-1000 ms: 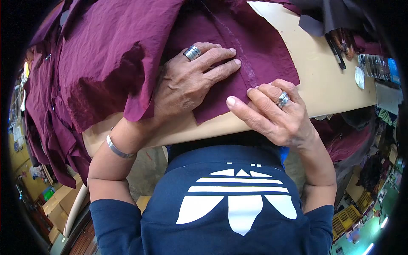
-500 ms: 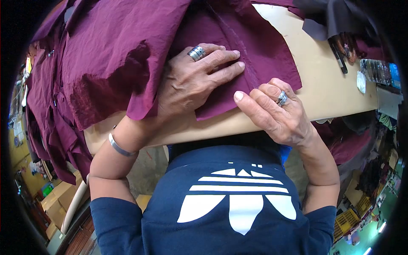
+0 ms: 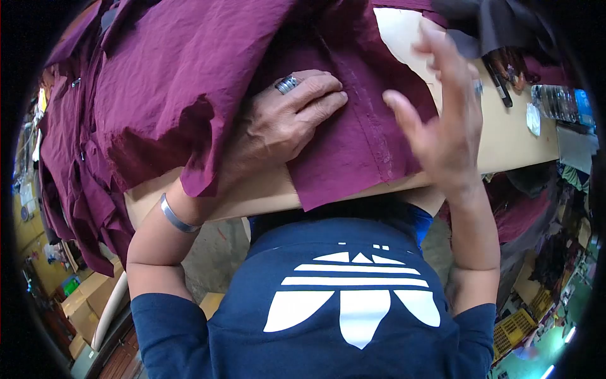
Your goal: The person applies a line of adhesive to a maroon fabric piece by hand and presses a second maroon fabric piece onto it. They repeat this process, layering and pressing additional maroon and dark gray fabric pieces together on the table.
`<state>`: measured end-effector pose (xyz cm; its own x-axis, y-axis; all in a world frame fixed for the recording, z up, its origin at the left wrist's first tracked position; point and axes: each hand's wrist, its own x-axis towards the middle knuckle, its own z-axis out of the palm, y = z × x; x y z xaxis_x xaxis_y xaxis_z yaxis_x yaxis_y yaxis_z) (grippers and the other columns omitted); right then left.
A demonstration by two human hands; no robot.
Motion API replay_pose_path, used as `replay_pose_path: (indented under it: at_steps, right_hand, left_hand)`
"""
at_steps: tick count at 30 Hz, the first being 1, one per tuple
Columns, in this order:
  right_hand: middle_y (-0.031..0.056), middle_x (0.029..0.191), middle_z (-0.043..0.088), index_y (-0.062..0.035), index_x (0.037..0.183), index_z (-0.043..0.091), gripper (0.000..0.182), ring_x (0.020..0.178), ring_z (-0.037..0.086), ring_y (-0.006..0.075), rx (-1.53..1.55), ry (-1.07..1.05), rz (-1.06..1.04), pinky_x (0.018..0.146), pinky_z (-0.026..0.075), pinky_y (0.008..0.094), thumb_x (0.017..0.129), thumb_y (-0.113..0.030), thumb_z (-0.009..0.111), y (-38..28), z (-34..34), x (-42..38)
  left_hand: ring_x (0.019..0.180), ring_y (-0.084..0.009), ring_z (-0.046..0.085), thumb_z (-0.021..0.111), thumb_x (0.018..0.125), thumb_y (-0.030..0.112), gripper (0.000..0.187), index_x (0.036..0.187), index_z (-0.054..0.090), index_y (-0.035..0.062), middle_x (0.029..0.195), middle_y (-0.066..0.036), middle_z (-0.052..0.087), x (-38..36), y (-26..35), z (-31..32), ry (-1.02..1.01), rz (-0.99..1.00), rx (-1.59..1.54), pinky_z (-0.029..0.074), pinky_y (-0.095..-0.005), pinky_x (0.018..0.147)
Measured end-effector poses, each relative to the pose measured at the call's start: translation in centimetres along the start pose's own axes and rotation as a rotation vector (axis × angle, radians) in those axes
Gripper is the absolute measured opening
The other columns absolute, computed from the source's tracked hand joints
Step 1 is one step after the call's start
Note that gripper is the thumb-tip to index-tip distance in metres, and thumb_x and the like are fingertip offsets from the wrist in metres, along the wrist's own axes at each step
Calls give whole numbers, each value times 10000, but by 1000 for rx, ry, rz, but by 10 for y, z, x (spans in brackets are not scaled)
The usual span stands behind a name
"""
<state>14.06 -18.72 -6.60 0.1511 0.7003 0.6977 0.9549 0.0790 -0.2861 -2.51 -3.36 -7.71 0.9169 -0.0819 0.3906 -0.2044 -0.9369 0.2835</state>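
Observation:
Maroon fabric covers much of the left and middle of the table, with a seam running down its right part. My left hand, with rings and a bangle, rests on the cloth near the seam. Its fingers lie close together and slightly bent; no separate object shows under them. Raised over the right edge of the fabric, my right hand is blurred, its thumb apart from the other fingers and nothing in it.
The pale table has dark cloth, a black marker-like item and a clear plastic bottle at its right. Cardboard boxes stand at lower left; a yellow crate is at lower right.
My right hand has risen and moved right, its fingers opening out. My left hand has shifted slightly left. The fabric's lower edge has come nearer my body, past the table edge.

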Motion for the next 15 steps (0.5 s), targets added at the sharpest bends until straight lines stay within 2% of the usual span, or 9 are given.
replay_pose_path:
  at_steps: [2,5,6,11,15]
  right_hand:
    - [111,1237,518,-164,1404,316,847,1113,489,327,138,-222,460,936,399,437,693,-270,766,3,2,12]
    - [231,849,610,-93,1387,334,716,782,606,378,131,-170,401,755,485,412,729,100,538,-1,15,23]
    - [232,850,605,-96,1379,350,723,796,606,390,150,-220,447,741,475,417,714,91,564,8,18,18]
    - [238,881,610,-88,1366,374,690,799,609,392,171,-183,362,729,479,411,722,89,549,15,19,15]
    - [245,883,610,-76,1346,402,662,786,608,392,207,-146,324,711,480,412,720,89,538,20,24,13]
  left_hand:
    - [1095,-307,555,596,767,-6,332,1098,614,-2,1140,-155,553,-1,1,2,14,-23,1,484,-380,928]
    - [1115,-303,544,581,769,-8,341,1109,607,-12,1171,-151,541,0,1,0,-5,-9,0,473,-381,951]
    - [1122,-302,539,573,771,-12,346,1115,604,-14,1177,-151,539,0,2,0,-10,-12,5,472,-381,955]
    - [1139,-299,529,552,768,-11,370,1135,599,-11,1206,-153,530,1,3,3,-24,-36,15,461,-373,971]
    - [1148,-287,523,528,785,66,401,1181,586,52,1215,-140,533,3,6,-1,-97,38,132,447,-415,980]
